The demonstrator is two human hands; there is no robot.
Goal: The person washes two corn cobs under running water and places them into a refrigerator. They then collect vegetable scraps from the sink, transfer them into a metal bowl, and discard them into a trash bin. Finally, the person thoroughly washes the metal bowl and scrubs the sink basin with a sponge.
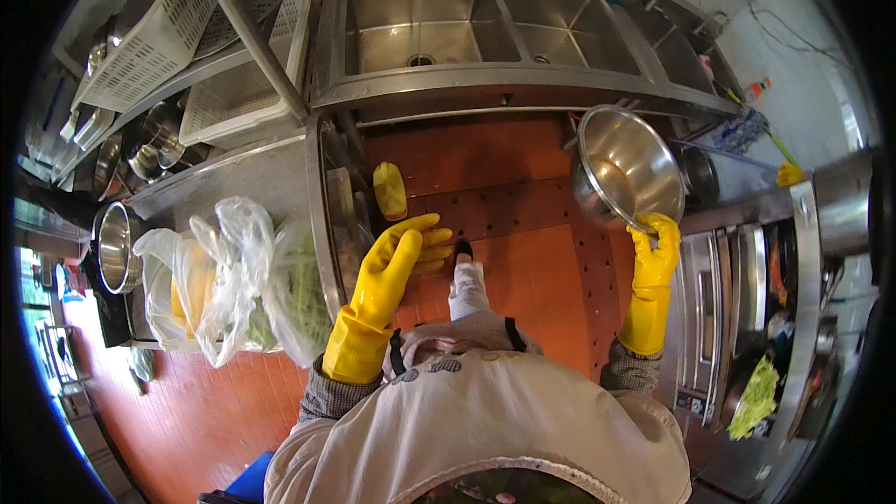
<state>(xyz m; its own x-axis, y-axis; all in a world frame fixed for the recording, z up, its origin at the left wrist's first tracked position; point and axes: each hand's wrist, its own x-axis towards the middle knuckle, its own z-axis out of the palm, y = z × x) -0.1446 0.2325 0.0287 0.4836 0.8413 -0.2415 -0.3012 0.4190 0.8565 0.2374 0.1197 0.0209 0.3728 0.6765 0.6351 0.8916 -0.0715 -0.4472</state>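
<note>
I wear yellow rubber gloves on both hands. My right hand grips the near rim of a large stainless steel bowl, which is tilted so that its shiny inside shows. My left hand is raised over the floor with its fingers apart, and it holds nothing. A yellow bottle or container is just beyond its fingertips, low by the metal table. Ahead, a thin stream of water falls near the drain of the left basin of a stainless steel sink.
On the left, a metal table holds clear plastic bags with greens and something yellow, and stacked metal bowls. White perforated crates fill a shelf. At right stand a mop and a counter with chopped greens. The floor is red tile.
</note>
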